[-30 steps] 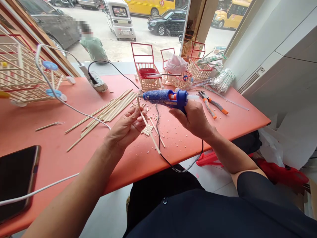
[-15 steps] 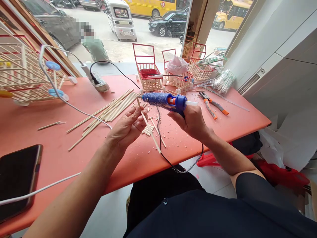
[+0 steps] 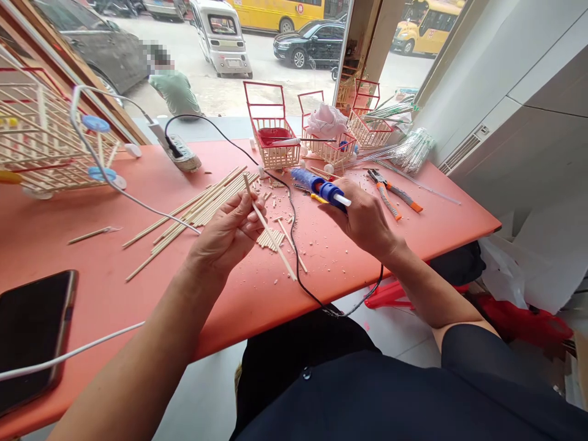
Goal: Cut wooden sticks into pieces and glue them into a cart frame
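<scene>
Pinched in my left hand [image 3: 232,229] is a thin wooden stick [image 3: 275,242], slanting from upper left down to the right. My right hand [image 3: 367,217] is closed around a blue hot glue gun [image 3: 316,185], and a white glue stick [image 3: 342,199] pokes out of its back end. The gun's nose points left toward the back of the table, apart from the wooden stick. Below my left fingers lie several short cut sticks [image 3: 271,239]. A bundle of long sticks [image 3: 220,199] rests behind my left hand.
Small stick-built carts [image 3: 276,156] stand at the back, with pliers [image 3: 390,193] to the right. A phone [image 3: 34,331] lies at left, near a larger stick structure [image 3: 50,141]. The black cord [image 3: 294,245] runs across the orange table [image 3: 184,318] past a power strip [image 3: 184,156].
The glue gun has pulled away from the stick's upper end, rightward, and its nose has turned toward the back. My left hand, still holding the stick, has shifted slightly left.
</scene>
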Motion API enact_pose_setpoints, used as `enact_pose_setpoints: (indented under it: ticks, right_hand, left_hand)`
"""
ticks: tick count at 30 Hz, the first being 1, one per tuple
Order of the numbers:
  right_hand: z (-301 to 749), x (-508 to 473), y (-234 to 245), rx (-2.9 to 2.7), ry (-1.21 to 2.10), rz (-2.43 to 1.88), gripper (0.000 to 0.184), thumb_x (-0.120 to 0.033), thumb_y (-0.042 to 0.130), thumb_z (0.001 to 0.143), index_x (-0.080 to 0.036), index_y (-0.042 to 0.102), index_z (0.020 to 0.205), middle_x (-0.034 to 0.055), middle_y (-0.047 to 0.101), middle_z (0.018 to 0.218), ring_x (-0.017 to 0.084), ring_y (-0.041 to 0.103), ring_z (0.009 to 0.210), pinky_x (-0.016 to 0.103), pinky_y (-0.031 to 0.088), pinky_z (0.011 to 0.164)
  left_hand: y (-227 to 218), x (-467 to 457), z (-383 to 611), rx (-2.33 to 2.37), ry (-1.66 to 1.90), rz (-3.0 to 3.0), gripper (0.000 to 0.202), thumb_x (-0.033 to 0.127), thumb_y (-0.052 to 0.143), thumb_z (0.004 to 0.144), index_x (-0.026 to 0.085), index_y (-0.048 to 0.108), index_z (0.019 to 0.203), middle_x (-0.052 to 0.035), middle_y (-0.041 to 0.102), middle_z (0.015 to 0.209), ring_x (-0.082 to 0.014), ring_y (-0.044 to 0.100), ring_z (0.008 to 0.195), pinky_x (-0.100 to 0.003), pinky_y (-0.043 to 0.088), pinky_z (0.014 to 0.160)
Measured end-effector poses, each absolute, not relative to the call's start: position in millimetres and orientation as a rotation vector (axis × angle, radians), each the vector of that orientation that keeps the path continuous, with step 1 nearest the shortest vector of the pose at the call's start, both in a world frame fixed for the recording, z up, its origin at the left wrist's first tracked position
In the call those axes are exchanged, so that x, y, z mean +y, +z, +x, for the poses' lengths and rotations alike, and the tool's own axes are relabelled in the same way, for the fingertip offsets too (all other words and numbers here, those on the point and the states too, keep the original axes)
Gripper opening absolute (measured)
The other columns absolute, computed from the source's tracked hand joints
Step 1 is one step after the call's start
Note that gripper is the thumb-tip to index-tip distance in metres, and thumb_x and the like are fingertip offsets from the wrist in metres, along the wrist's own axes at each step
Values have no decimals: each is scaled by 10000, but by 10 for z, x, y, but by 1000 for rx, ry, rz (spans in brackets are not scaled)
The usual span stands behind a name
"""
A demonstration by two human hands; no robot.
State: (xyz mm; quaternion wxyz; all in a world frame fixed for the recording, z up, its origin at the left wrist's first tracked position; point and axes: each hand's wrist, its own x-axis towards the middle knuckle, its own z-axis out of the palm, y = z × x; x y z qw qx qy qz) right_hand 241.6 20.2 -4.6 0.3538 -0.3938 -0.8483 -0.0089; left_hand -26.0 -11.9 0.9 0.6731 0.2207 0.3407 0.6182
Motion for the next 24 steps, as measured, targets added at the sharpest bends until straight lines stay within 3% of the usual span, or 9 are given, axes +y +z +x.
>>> enact_pose_setpoints:
  ticks: [3, 7, 11, 19, 24]
  right_hand:
    - [2693, 205, -11, -2135, -120, -1250, 370, -466, 583, 1160, -179, 696, 1364, 209, 766, 1329, 352, 722, 1204, 515, 601, 1044]
    - [3115, 168, 47, -1945, -206, -1815, 476, -483, 611, 1135, -141, 674, 1459, 282, 675, 1474, 430, 678, 1338, 575, 602, 1080]
    - [3406, 116, 19, -1753, -168, -2175, 489, -405, 679, 1100, -94, 660, 1477, 345, 606, 1529, 474, 650, 1401, 612, 586, 1111]
    - [3519, 163, -171, -1625, -46, -2356, 526, -361, 652, 1110, -23, 630, 1513, 386, 583, 1570, 489, 589, 1504, 628, 543, 1175]
    - [3537, 176, -204, -1598, -25, -2405, 508, -361, 602, 1133, -23, 643, 1510, 382, 594, 1582, 479, 588, 1521, 625, 529, 1210]
  left_hand:
    - [49, -136, -276, 758, 1406, 520, 260, 87, 891, 971, 165, 765, 757, 36, 637, 728, -4, 506, 536, -77, 481, 555]
    - [67, -163, -295, 744, 1422, 533, 308, 35, 747, 1052, 142, 779, 765, -4, 666, 731, -17, 521, 556, -73, 493, 551]
    - [57, -172, -302, 759, 1405, 538, 426, 3, 566, 1121, 125, 789, 780, -27, 679, 731, -26, 531, 556, -85, 517, 573]
    - [9, -154, -325, 840, 1394, 565, 297, 22, 728, 1048, 155, 783, 788, -21, 693, 753, -35, 516, 584, -83, 507, 570]
    - [-37, -139, -347, 825, 1385, 579, 281, 33, 727, 1058, 154, 775, 809, -18, 704, 768, -36, 515, 604, -84, 488, 576]
